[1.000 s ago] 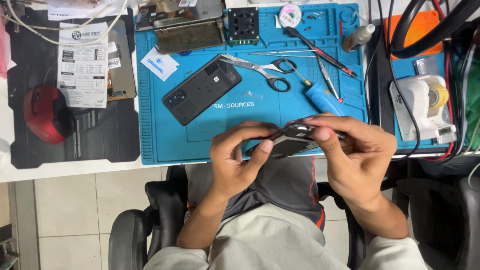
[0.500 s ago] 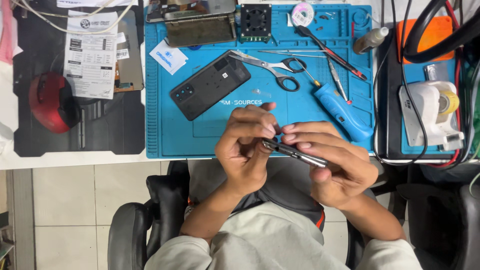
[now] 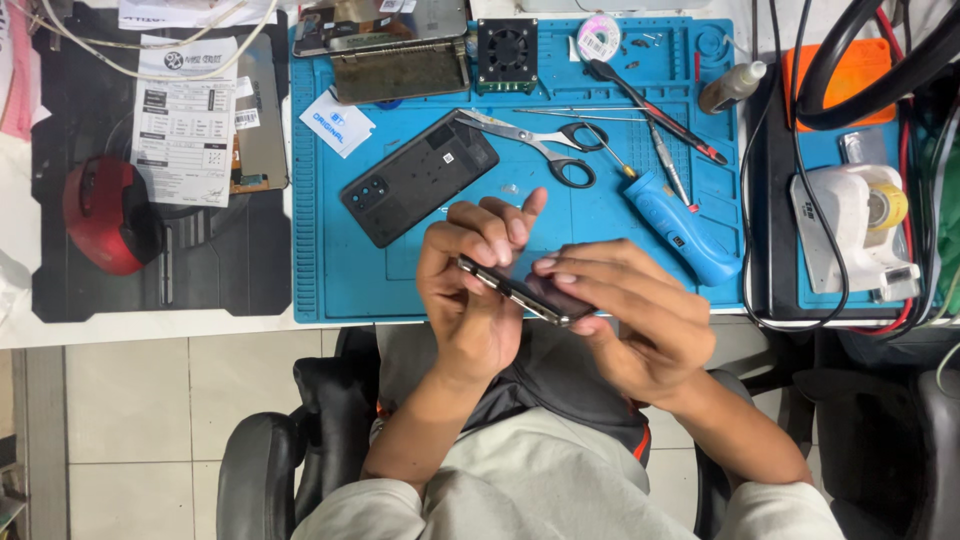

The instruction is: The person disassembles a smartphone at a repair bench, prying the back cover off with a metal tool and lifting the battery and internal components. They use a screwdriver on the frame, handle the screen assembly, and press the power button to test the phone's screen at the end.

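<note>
phone: glossy dark glass, thin metal rim | back cover: matt black plastic | mat: matt blue rubber, smooth | scissors: bright steel blades, black plastic loops | screwdriver: blue plastic grip | receipt: white paper

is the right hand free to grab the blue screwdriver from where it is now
Probably not straight away. The right hand is gripping the dark phone together with the left hand, so it is occupied. The blue screwdriver lies uncovered on the blue mat just beyond it, with nothing between.
</note>
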A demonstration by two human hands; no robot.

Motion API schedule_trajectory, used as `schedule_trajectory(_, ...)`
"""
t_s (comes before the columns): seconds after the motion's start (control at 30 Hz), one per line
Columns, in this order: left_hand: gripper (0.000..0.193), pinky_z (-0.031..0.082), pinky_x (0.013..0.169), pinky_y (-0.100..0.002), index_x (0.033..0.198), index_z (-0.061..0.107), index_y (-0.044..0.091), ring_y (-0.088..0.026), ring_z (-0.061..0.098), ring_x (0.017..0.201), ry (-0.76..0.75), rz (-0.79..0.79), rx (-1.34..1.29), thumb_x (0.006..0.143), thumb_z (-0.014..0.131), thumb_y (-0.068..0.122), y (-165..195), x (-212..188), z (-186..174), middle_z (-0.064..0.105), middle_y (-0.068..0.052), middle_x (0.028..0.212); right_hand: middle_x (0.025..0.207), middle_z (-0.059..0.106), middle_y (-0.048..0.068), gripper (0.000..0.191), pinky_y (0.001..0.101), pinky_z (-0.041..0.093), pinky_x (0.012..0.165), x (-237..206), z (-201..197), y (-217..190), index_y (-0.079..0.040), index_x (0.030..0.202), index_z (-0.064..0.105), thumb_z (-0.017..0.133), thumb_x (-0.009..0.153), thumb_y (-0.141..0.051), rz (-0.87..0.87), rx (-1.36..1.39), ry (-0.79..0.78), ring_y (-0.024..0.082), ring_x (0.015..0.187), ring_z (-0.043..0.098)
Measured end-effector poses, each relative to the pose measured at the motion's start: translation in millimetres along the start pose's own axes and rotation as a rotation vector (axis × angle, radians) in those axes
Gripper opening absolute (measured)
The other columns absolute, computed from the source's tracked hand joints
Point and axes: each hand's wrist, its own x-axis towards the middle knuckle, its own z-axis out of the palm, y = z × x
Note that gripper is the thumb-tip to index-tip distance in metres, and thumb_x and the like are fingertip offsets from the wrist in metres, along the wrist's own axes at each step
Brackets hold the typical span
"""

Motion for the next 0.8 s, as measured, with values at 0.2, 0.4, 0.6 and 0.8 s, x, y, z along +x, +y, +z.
schedule_trajectory(0.2, 0.039, 0.039, 0.121, -0.058, 0.121, 0.05, 0.008, -0.026, 0.054, 0.129, -0.103, 0.165, 0.437, 0.106, 0.061, 0.043, 21, 19, 7, 0.054, -0.009, 0.127, 0.1, 0.073, 0.021, 0.019, 0.0407, 0.064, 0.084, 0, -6, 1, 0.012, 0.107, 0.067, 0.071, 0.09, 0.007, -0.08, -0.1, -0.024, 0.037, 0.1, 0.076)
schedule_trajectory(0.4, 0.023, 0.042, 0.121, -0.054, 0.104, 0.07, 0.011, -0.026, 0.053, 0.125, -0.322, 0.293, 0.963, 0.095, 0.076, 0.031, 51, 18, 16, 0.065, -0.005, 0.113, 0.099, 0.072, 0.022, 0.025, 0.0392, 0.062, 0.079, 9, -9, -9, 0.013, 0.105, 0.068, 0.078, 0.084, 0.005, -0.099, -0.228, -0.107, 0.037, 0.097, 0.074)
schedule_trajectory(0.6, 0.017, 0.051, 0.119, -0.058, 0.095, 0.066, 0.007, -0.024, 0.054, 0.115, -0.237, 0.139, 0.654, 0.101, 0.075, 0.02, 43, 16, 1, 0.067, -0.005, 0.099, 0.103, 0.073, 0.02, 0.025, 0.0369, 0.062, 0.084, 19, -14, -19, 0.009, 0.104, 0.07, 0.08, 0.083, 0.001, 0.01, -0.13, -0.184, 0.033, 0.101, 0.076)
schedule_trajectory(0.8, 0.022, 0.049, 0.118, -0.064, 0.092, 0.063, 0.006, -0.024, 0.052, 0.118, -0.2, 0.145, 0.535, 0.104, 0.071, 0.023, 32, 12, -5, 0.066, -0.006, 0.096, 0.101, 0.075, 0.019, 0.023, 0.0355, 0.063, 0.083, 24, -16, -27, 0.008, 0.101, 0.072, 0.082, 0.082, 0.001, -0.016, -0.226, -0.217, 0.032, 0.1, 0.076)
